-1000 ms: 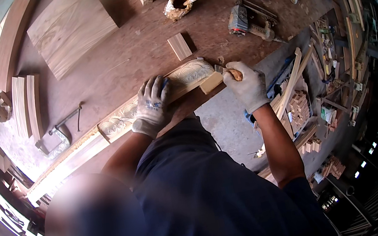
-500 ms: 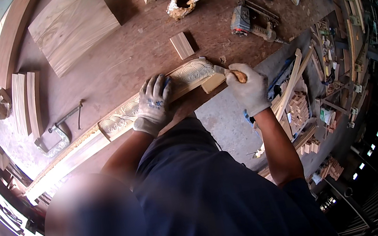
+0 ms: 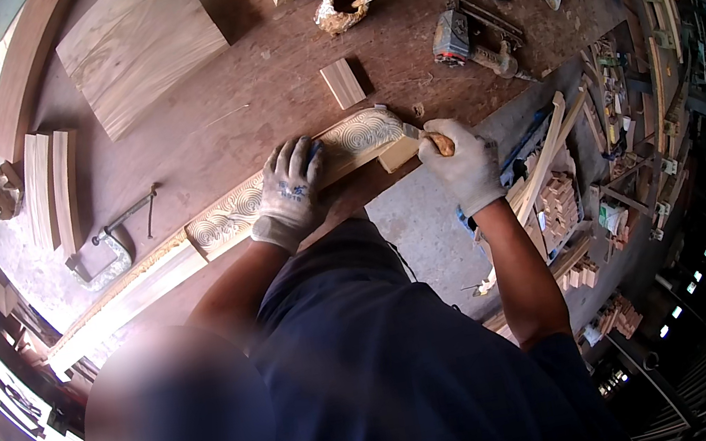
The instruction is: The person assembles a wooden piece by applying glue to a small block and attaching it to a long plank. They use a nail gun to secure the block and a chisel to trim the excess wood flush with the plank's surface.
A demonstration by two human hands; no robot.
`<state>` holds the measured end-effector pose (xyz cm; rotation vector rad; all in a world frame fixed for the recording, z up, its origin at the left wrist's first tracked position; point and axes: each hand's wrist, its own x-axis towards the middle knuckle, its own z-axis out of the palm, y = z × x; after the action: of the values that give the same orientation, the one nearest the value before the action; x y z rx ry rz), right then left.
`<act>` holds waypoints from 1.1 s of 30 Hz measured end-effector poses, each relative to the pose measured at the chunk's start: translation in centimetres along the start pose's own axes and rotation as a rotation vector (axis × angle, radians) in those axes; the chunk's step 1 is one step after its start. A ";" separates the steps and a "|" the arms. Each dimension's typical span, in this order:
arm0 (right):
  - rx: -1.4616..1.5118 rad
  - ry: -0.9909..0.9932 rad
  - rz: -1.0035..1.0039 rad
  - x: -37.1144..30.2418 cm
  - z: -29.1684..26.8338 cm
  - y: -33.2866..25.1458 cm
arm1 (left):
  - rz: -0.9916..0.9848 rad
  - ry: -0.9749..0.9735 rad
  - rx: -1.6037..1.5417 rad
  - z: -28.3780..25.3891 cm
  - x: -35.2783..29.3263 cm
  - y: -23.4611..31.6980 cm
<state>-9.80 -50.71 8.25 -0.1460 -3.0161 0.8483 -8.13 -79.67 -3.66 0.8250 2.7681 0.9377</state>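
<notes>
A long carved wooden board (image 3: 358, 133), its top cut with swirling spiral relief, lies along the bench's near edge. My gloved left hand (image 3: 288, 185) holds its middle, fingers laid over the carving. Something dark blue shows beside the index finger, too small to make out. At the board's right end, my gloved right hand (image 3: 463, 165) is closed round the brown wooden handle of a scraper (image 3: 441, 144). Its short grey blade meets the board's end. Under that end sits a pale wood block (image 3: 399, 155).
A C-clamp (image 3: 109, 254) lies left of the board. Beyond are a small wood block (image 3: 341, 84), a crusted glue pot (image 3: 339, 9) with a stick, a power drill (image 3: 469, 49) and a square panel (image 3: 142, 50). Wood offcuts (image 3: 558, 203) are stacked at the right.
The scraper and right hand have shifted very slightly at the board's end, and the blade's angle looks a little different. My left hand stays on the carving.
</notes>
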 end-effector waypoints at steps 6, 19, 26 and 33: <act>0.035 0.017 -0.017 -0.5 0.2 -0.3 | 0.004 0.015 -0.007 0.4 -0.2 -0.2; 0.015 -0.040 -0.005 -0.2 0.1 -0.3 | 0.000 0.017 -0.004 0.2 0.0 0.0; -0.001 -0.063 -0.031 -0.6 0.2 -0.4 | -0.007 0.007 0.002 0.3 -0.1 0.0; 0.041 -0.120 -0.055 0.0 -0.5 -0.2 | -0.007 -0.012 0.003 0.2 -0.1 -0.1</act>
<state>-9.83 -50.56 8.81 -0.0117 -3.0933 0.9456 -8.04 -79.76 -3.87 0.8187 2.7613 0.9241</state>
